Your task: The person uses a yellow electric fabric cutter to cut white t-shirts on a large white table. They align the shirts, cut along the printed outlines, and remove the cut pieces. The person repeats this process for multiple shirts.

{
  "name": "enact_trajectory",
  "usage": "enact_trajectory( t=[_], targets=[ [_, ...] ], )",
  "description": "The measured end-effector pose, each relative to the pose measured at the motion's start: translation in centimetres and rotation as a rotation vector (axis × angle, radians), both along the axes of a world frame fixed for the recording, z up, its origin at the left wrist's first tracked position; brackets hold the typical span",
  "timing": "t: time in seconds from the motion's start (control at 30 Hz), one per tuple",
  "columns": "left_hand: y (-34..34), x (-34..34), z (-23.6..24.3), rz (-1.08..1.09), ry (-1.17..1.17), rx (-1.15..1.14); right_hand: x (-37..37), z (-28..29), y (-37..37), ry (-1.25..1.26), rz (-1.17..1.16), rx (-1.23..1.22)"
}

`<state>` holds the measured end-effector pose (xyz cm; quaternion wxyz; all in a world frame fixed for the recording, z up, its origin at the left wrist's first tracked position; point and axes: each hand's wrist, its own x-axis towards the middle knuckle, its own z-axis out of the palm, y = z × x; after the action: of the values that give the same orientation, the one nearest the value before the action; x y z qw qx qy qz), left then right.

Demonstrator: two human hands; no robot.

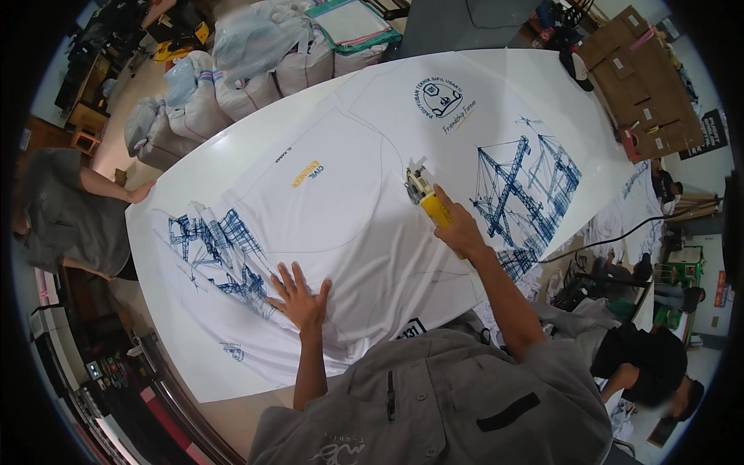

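White printed fabric (pixel 353 232) is spread over a white table, with blue crane drawings, small lettering and thin curved outlines on it. My right hand (pixel 459 232) is wrapped round the yellow body of a handheld electric fabric cutter (pixel 426 197). Its metal head rests on the cloth beside a curved outline. My left hand (pixel 301 301) lies flat with fingers spread, pressing the fabric next to the crane print at the left. Creases run through the cloth between my hands and towards my body.
The white table (pixel 182 360) curves round the fabric. Stuffed white sacks (pixel 240 89) line its far side; cardboard (pixel 639 85) stands at the far right. A person (pixel 70 209) at the left touches the table edge. Another person (pixel 647 360) sits at the right, near a black cable (pixel 612 242).
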<state>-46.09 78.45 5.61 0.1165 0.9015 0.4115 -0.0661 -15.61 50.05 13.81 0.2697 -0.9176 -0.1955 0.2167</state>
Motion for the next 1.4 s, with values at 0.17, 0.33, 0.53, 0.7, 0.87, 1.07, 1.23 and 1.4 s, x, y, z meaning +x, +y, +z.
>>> enact_trajectory(
  t=[0.17, 0.33, 0.53, 0.7, 0.87, 1.07, 1.23, 1.4],
  targets=[
    [0.0, -0.1, -0.4, 0.010, -0.008, 0.005, -2.1, -0.6, 4.4, 0.017, -0.190, 0.044],
    [0.2, -0.4, -1.2, -0.017, -0.091, 0.051, -3.7, -1.4, 6.9, 0.019, -0.289, 0.073],
    [0.2, -0.4, -1.5, -0.022, -0.130, 0.087, -3.7, -2.1, 8.5, 0.013, -0.346, 0.115],
    [0.1, -0.2, -1.3, -0.016, -0.125, 0.081, -2.4, -1.7, 8.8, 0.042, -0.353, 0.105],
    [0.2, -0.2, -1.1, -0.013, -0.140, 0.072, -0.3, -2.0, 8.6, -0.013, -0.284, 0.085],
    [0.2, 0.1, -0.8, 0.006, -0.099, 0.044, 3.0, -2.3, 7.9, -0.061, -0.154, 0.090],
    [0.3, 0.0, -0.6, 0.009, -0.091, 0.029, 6.6, -1.3, 7.9, -0.028, -0.060, 0.084],
    [0.3, 0.0, -1.0, 0.010, -0.112, 0.054, 10.2, -0.9, 8.4, -0.016, 0.030, 0.065]
  ],
)
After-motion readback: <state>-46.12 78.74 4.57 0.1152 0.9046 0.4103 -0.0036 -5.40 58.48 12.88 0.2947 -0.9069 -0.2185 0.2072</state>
